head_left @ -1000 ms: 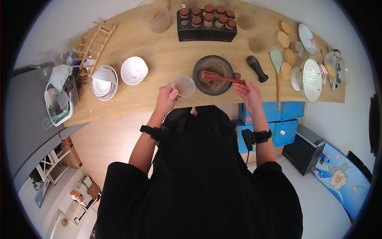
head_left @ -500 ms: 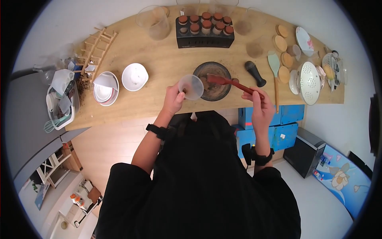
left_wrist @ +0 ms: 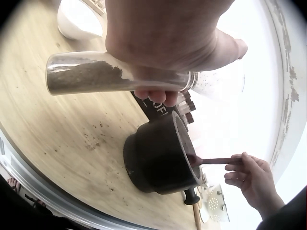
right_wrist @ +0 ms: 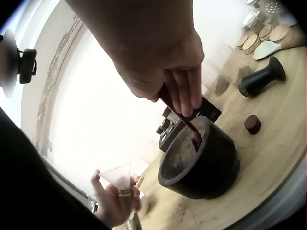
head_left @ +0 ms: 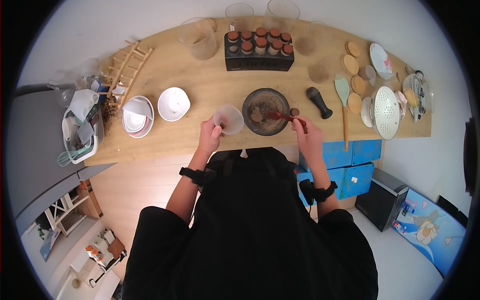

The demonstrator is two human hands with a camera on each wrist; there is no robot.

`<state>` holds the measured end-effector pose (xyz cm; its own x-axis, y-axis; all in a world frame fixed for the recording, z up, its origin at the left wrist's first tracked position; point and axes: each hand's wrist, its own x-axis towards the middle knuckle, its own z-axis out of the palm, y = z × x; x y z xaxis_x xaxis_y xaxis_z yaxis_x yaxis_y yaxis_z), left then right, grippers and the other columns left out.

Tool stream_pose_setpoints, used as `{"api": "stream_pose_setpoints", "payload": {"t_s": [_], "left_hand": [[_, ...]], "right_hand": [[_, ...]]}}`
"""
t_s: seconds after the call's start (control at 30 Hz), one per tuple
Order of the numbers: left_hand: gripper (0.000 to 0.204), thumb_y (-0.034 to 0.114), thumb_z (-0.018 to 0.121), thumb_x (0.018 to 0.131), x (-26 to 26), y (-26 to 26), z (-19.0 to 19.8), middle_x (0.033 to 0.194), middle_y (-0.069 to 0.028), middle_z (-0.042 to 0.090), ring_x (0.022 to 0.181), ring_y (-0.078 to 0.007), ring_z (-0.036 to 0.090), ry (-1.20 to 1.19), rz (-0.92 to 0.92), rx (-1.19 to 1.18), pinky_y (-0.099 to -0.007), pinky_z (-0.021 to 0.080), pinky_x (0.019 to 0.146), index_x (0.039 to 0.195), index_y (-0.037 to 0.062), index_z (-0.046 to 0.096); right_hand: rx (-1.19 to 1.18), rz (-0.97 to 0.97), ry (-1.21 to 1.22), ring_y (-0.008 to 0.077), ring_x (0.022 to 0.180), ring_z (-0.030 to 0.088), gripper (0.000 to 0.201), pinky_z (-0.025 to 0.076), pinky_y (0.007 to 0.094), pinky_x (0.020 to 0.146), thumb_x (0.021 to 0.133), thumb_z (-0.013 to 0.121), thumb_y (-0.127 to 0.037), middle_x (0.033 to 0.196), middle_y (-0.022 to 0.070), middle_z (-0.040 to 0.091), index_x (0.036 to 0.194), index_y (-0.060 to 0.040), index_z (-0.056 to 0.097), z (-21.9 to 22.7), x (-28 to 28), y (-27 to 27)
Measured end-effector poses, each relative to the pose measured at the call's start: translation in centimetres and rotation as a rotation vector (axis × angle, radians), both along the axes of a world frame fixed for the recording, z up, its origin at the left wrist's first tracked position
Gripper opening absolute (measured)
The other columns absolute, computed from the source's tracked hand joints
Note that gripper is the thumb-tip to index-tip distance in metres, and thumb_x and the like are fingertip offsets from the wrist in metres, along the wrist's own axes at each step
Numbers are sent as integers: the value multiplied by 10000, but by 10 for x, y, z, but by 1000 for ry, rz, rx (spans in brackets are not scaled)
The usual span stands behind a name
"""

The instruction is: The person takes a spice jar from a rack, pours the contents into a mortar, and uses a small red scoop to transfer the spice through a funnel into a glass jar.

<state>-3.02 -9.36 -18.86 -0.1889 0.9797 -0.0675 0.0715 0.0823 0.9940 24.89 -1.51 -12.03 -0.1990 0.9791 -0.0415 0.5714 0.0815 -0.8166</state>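
My left hand (head_left: pixel 210 136) grips a clear bottle (left_wrist: pixel 81 76) partly filled with brown powder; a translucent funnel (head_left: pixel 229 120) sits in its mouth. The bottle and funnel are left of the dark stone mortar (head_left: pixel 266 132). My right hand (head_left: pixel 311 142) pinches the handle of a dark red spatula (head_left: pixel 289 118), whose head is inside the mortar (right_wrist: pixel 218 167), against brown powder. In the right wrist view the fingers of my right hand (right_wrist: pixel 163 62) point down along the handle. A small brown cap (right_wrist: pixel 253 124) lies beside the mortar.
A black pestle (head_left: pixel 319 104) and a green spatula (head_left: pixel 342 92) lie to the right, near wooden lids and a white colander (head_left: pixel 386 114). A black rack (head_left: pixel 259 63) of capped bottles stands behind the mortar. White bowls (head_left: pixel 173 104) are at the left.
The red spatula has gone from raised above the mortar back down into it, my right hand moving inward. My left hand has drawn the funnel and bottle leftward, away from the mortar.
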Motion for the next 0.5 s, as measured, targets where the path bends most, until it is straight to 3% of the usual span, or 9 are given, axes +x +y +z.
{"api": "stream_pose_setpoints", "payload": {"t_s": [0.03, 0.1, 0.13, 0.2, 0.5], "left_hand": [[767, 686, 376, 805, 0, -1, -1, 723, -95, 568, 579, -152, 566, 1, 0, 3, -249, 449, 492, 935, -42, 578], [769, 692, 380, 801, -1, -2, -5, 713, -97, 563, 567, -147, 559, -8, 8, -4, -246, 440, 486, 933, -39, 580], [769, 692, 380, 801, -1, -3, -5, 713, -97, 563, 567, -147, 559, -7, 10, -1, -246, 440, 486, 933, -39, 580], [776, 702, 383, 795, -1, -3, -4, 709, -93, 558, 562, -140, 552, -19, 9, -9, -242, 431, 478, 924, -37, 580], [733, 684, 387, 815, -6, -2, -3, 621, -75, 535, 514, -142, 561, 25, 31, 38, -256, 469, 477, 913, -10, 600]], "right_hand": [[3, 0, 1, 234, 712, 667, 186, 519, 303, 634, 875, 603, -135, 862, 148, 667, 1003, -2, 613, -3, 0, 3], [-419, -203, 364, 192, 792, 663, 260, 536, 274, 696, 931, 542, -193, 859, 144, 658, 1016, 49, 584, -13, 0, 10], [-417, -200, 365, 192, 792, 663, 260, 536, 274, 696, 931, 542, -193, 859, 144, 658, 1016, 49, 584, -19, 2, 12], [-622, -365, 611, 230, 805, 663, 310, 550, 292, 718, 950, 503, -241, 893, 171, 645, 1031, 54, 551, -31, 5, 16], [-695, -351, 766, 225, 794, 657, 310, 550, 308, 721, 950, 499, -254, 887, 166, 635, 1022, 46, 532, -42, 5, 19]]}}
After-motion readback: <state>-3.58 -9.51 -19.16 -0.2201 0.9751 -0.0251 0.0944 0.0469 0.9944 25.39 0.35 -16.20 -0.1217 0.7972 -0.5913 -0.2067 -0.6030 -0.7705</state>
